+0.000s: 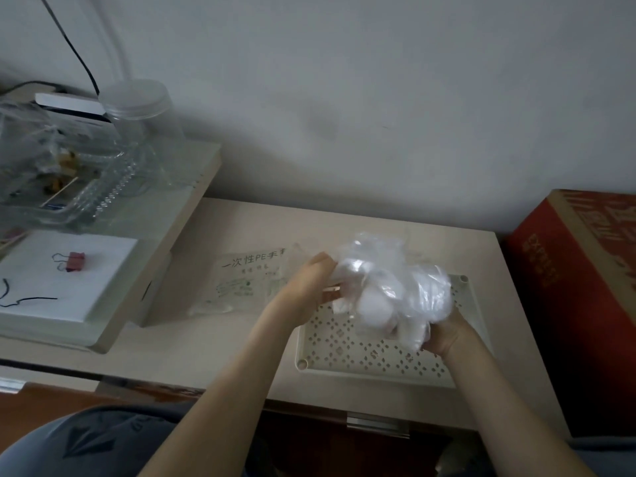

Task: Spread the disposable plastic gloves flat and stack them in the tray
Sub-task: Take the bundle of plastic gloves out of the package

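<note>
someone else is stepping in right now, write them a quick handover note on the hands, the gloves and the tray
Left hand: gripping the left side of the crumpled bunch of gloves.
Right hand: holding the same bunch from below on its right side.
Gloves: one scrunched clump, held up above the tray, none spread flat.
Tray: perforated, on the table in front of the person; no flat glove shows on the visible part of its floor.
Glove packet: lies flat on the table left of the tray.
Done: gloves are out of the packet.
Left: separate each glove, flatten it, stack all in the tray.
</note>
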{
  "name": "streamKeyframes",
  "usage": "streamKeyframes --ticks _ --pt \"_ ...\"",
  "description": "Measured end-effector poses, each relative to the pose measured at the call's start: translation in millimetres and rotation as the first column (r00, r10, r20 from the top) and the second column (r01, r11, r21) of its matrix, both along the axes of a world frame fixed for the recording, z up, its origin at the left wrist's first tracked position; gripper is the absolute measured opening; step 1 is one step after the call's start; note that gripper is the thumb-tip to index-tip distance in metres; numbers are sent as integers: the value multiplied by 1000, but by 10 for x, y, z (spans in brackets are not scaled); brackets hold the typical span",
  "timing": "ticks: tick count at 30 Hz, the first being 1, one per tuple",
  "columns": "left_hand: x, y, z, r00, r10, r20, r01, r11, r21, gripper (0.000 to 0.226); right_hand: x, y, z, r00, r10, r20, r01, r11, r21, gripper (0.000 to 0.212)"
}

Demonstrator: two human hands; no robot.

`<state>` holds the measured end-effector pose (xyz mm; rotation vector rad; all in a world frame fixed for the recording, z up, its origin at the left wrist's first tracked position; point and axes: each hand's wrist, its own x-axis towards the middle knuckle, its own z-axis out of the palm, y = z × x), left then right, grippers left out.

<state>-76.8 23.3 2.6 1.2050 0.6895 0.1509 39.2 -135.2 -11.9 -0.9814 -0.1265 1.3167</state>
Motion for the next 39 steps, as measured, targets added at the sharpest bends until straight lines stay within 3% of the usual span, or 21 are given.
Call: streamKeyframes --ticks 1,3,6,7,9,11,14,16,21,23,25,27,29,31,33,35,39 --pt "10 -12 -40 999 -7 -37 6 1000 -16 17 -26 5 38 1000 14 -25 -15 1000 -16 39" --pt "16 -33 -111 996 -66 -57 63 997 -53 21 -15 -17 -4 999 -46 16 46 997 -58 28" --pt "-13 -51 -116 985 -149 -82 151 988 23 32 26 -67 -36 988 -153 0 152 980 -127 65" --pt "-10 -63 -100 981 -175 -89 183 978 96 31 -4 -95 16 987 -157 22 159 976 -151 62" --pt "4 -69 -99 974 -199 -112 219 953 209 29 -30 -128 53 991 -128 38 132 983 -126 37" --pt "18 -64 -114 975 -192 -111 215 943 254 25 -2 -185 -37 982 -176 71 188 955 -228 16" --pt "61 -46 -159 986 -167 -7 164 963 212 11 111 -272 -219 954 -269 132 299 893 -336 41" --pt "89 -54 -192 986 -163 -24 164 961 222 24 117 -258 -199 955 -283 92 297 892 -341 55" --pt "143 -54 -277 979 -42 -198 82 977 197 69 123 -300 -173 948 -291 130 318 888 -333 57" --pt "135 -61 -264 978 -66 -198 94 987 134 59 125 -315 -156 947 -281 153 318 883 -347 61" --pt "132 -86 -267 967 -124 -223 162 973 163 35 120 -297 -109 958 -279 61 283 901 -328 73" --pt "119 -110 -255 957 -122 -263 176 965 192 21 125 -278 -102 969 -248 5 239 925 -297 60" --pt "116 -92 -300 963 -120 -241 161 975 156 18 133 -275 -103 983 -181 39 185 944 -274 40" --pt "107 -75 -327 974 -135 -180 155 983 99 18 182 -301 -170 984 -173 48 180 951 -251 49" --pt "107 -84 -326 977 -122 -174 138 987 83 17 208 -259 -158 995 -64 74 81 964 -252 52" --pt "113 -79 -346 977 -72 -200 88 993 73 14 233 -186 -145 986 -119 117 151 933 -327 31" --pt "108 -56 -402 969 7 -246 10 997 70 26 379 -213 -290 975 -182 129 218 901 -375 76"
